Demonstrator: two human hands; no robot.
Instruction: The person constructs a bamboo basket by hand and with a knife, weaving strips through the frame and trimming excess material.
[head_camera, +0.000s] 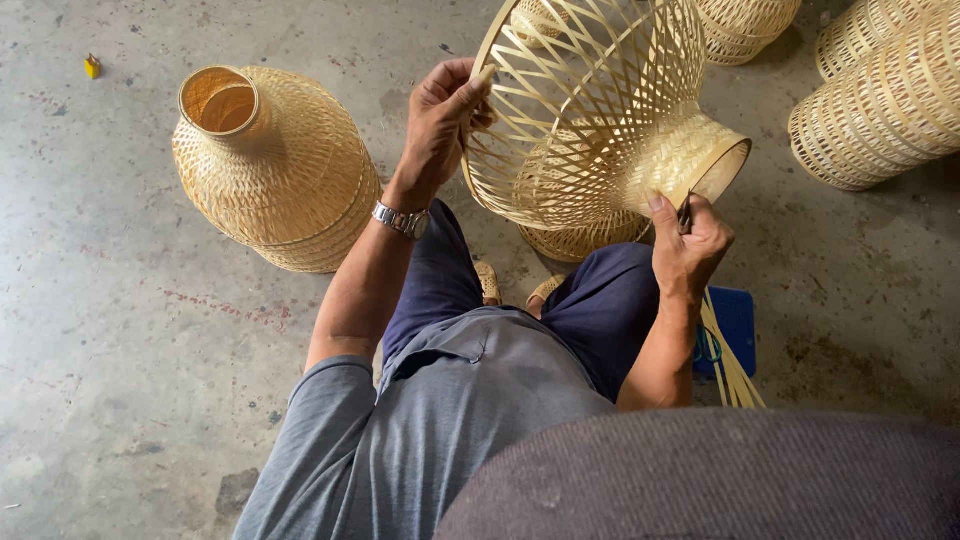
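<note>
A bell-shaped woven bamboo lampshade (590, 110) is held tilted above my knees, its wide open rim to the left and its narrow neck to the right. My left hand (440, 120), with a metal watch on its wrist, grips the wide rim. My right hand (688, 245) presses against the weave just below the neck and seems to hold a small dark tool. Under the shade another woven piece (580, 238) rests by my sandalled feet.
A finished bamboo shade (270, 165) stands on the concrete floor at the left. More woven shades (880, 100) lie at the top right. Loose bamboo strips (730, 365) cross a blue box (738, 325) by my right elbow. A small yellow object (92, 66) lies far left.
</note>
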